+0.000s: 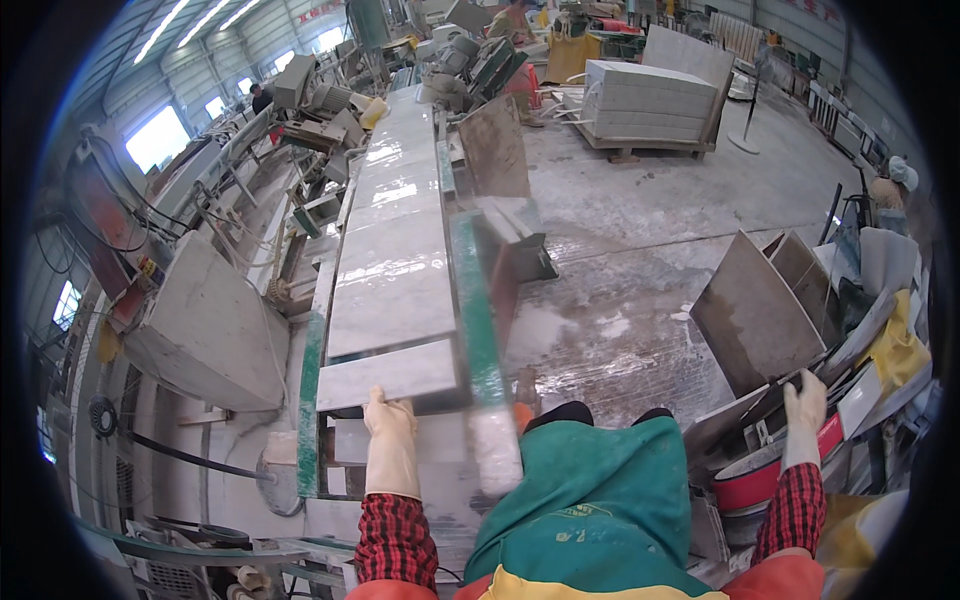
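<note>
My left hand point(392, 440), in a pale glove, grips the near edge of a white stone slab point(388, 374), its fingers at the edge. That slab lies slightly askew at the near end of a row of wet, shiny pale slabs point(392, 290) on a long conveyor with green side rails point(478, 310). Off to the right, my right hand point(805, 408), also gloved, is closed at a dark edge among cluttered gear, above a red-rimmed round container point(745, 485). What its fingers hold is too small to make out.
A green apron point(580, 500) covers my front. Brown-grey boards point(760, 310) lean at the right. Machines with motors point(330, 100) flank the conveyor's far end. A stack of pale slabs point(650, 100) sits on a pallet across the wet floor. Other people are farther back.
</note>
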A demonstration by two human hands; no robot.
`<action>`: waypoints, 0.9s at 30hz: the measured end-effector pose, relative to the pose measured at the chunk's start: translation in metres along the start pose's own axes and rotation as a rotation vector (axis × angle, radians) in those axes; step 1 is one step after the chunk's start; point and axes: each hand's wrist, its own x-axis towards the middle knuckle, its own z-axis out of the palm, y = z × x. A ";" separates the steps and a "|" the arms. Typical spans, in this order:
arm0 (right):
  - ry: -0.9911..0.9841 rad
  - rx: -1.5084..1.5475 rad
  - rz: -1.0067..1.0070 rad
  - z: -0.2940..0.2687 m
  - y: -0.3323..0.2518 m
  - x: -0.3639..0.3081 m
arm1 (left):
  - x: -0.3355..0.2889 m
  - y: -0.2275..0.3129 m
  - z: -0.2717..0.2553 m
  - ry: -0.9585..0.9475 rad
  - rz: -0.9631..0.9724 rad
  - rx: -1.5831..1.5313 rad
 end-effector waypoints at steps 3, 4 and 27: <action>-0.051 -0.187 0.188 -0.002 0.069 -0.033 | 0.015 -0.004 -0.005 -0.044 0.056 -0.027; 0.022 -0.214 0.163 0.016 0.101 -0.053 | 0.023 -0.009 -0.003 -0.047 0.015 -0.018; -0.196 -0.374 0.335 0.016 0.073 -0.075 | 0.060 -0.007 0.017 -0.038 -0.095 0.044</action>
